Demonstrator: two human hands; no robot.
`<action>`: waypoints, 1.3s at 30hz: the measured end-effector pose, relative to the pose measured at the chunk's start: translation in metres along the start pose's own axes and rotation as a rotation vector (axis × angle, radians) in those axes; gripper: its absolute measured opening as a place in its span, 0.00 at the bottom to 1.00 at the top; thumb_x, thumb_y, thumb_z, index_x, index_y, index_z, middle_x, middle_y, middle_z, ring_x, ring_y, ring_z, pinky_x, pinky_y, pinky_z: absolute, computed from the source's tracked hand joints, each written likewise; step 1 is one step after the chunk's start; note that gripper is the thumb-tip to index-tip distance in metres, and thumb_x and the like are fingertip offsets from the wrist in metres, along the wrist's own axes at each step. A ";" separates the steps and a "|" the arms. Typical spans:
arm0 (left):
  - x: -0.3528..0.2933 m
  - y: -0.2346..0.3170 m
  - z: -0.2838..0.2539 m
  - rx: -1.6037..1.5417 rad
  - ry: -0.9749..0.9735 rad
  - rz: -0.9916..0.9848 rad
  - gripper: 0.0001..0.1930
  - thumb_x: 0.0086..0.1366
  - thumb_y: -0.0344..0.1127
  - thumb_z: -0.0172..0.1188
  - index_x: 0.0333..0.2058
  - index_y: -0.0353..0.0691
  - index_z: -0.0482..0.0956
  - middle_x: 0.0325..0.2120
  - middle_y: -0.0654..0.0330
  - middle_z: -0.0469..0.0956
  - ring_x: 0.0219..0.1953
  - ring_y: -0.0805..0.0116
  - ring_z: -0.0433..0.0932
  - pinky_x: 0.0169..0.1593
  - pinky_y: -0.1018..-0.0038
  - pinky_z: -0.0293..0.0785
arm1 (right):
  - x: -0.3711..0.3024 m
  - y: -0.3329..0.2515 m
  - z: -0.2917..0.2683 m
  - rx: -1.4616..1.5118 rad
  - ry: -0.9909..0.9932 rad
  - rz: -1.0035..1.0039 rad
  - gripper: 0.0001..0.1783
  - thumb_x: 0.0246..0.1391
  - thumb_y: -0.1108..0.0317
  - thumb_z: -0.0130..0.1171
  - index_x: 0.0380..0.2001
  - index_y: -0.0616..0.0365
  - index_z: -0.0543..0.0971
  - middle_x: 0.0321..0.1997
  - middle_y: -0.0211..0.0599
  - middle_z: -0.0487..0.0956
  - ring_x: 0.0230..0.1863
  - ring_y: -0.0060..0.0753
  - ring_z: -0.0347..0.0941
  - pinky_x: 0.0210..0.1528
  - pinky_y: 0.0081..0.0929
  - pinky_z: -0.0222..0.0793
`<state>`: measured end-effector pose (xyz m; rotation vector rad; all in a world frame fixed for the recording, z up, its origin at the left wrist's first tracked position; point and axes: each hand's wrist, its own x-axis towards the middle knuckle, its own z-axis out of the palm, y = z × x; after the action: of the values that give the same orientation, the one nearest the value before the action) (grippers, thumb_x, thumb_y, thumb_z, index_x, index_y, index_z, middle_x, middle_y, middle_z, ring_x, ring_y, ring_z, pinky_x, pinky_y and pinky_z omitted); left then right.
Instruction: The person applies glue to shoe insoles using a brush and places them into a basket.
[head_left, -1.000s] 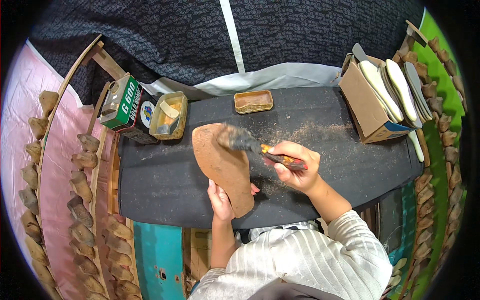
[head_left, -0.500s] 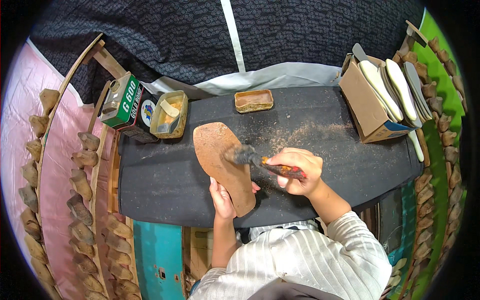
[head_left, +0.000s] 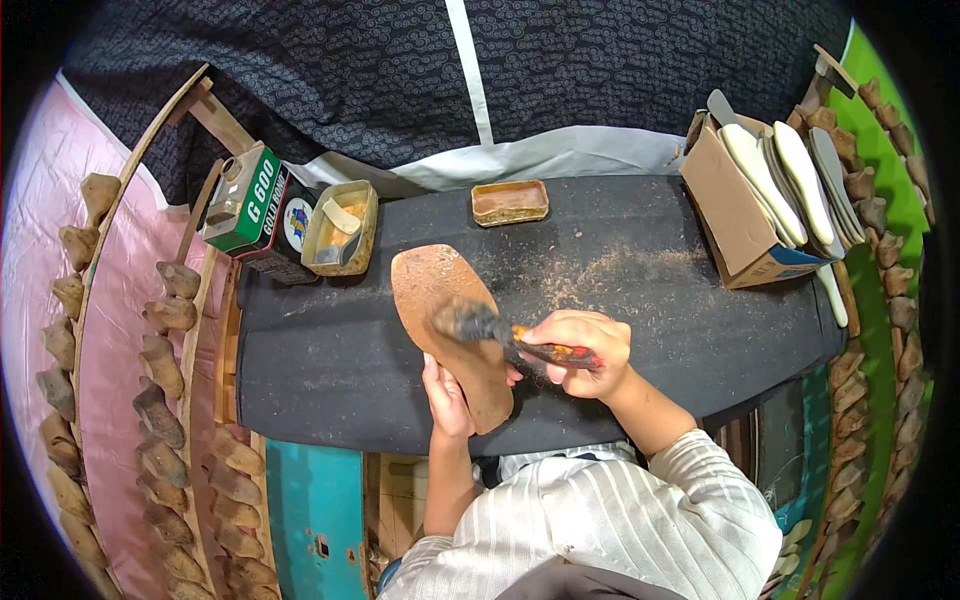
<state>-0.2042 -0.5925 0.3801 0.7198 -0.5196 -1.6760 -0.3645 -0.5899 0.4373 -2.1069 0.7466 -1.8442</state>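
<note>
My left hand grips the heel end of a brown shoe sole, thumb at its left edge and fingertips showing at its right edge. The sole's broad face is turned up, its wide toe end pointing away from me. In my right hand is a brush with a dark handle marked in orange and red. Its greyish, slightly blurred bristles lie against the middle of the sole. Most of the left fingers are hidden beneath the sole.
A dark cloth-covered table carries scattered brown shavings. Toward the back stand a green-and-black can, a tub with a spreader, a shallow box and a carton of insoles. Racks of shoe lasts flank both sides.
My right hand and the brush have shifted a little left and slightly down across the sole. The left hand and the sole stay almost where they were.
</note>
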 end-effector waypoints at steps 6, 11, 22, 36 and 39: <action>0.003 -0.009 -0.009 0.062 -0.204 0.002 0.34 0.64 0.56 0.18 0.48 0.33 0.62 0.34 0.48 0.74 0.30 0.58 0.76 0.36 0.67 0.73 | -0.003 0.006 0.007 0.034 -0.027 -0.026 0.26 0.21 0.84 0.59 0.36 0.66 0.76 0.20 0.37 0.75 0.20 0.31 0.73 0.23 0.23 0.67; 0.008 -0.014 -0.008 0.194 0.170 0.113 0.33 0.65 0.56 0.19 0.47 0.34 0.63 0.34 0.49 0.74 0.31 0.59 0.76 0.38 0.67 0.73 | -0.007 0.005 -0.002 0.061 -0.132 -0.072 0.22 0.24 0.79 0.63 0.32 0.65 0.77 0.21 0.37 0.75 0.20 0.35 0.72 0.23 0.25 0.68; 0.004 -0.011 -0.001 0.178 -0.040 0.043 0.34 0.65 0.57 0.20 0.47 0.33 0.64 0.33 0.49 0.75 0.32 0.59 0.76 0.35 0.68 0.73 | -0.004 0.010 -0.003 0.006 -0.184 -0.140 0.23 0.22 0.76 0.65 0.32 0.65 0.76 0.20 0.37 0.73 0.19 0.36 0.70 0.21 0.26 0.65; 0.015 -0.015 -0.025 0.270 -0.184 0.158 0.29 0.67 0.54 0.25 0.56 0.39 0.58 0.51 0.58 0.66 0.54 0.65 0.64 0.57 0.68 0.58 | -0.005 0.011 -0.008 0.056 -0.198 -0.115 0.20 0.22 0.76 0.63 0.29 0.65 0.77 0.19 0.35 0.73 0.17 0.34 0.68 0.19 0.26 0.63; 0.007 -0.009 0.003 -0.062 -0.070 0.021 0.34 0.65 0.56 0.17 0.48 0.31 0.63 0.33 0.48 0.74 0.30 0.58 0.75 0.36 0.66 0.72 | -0.007 0.015 -0.011 0.125 -0.121 -0.004 0.15 0.27 0.74 0.59 0.26 0.68 0.77 0.19 0.41 0.75 0.16 0.34 0.69 0.18 0.26 0.63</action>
<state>-0.2132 -0.5976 0.3750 0.6108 -0.5203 -1.6948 -0.3791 -0.5968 0.4261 -2.1195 0.5831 -1.7002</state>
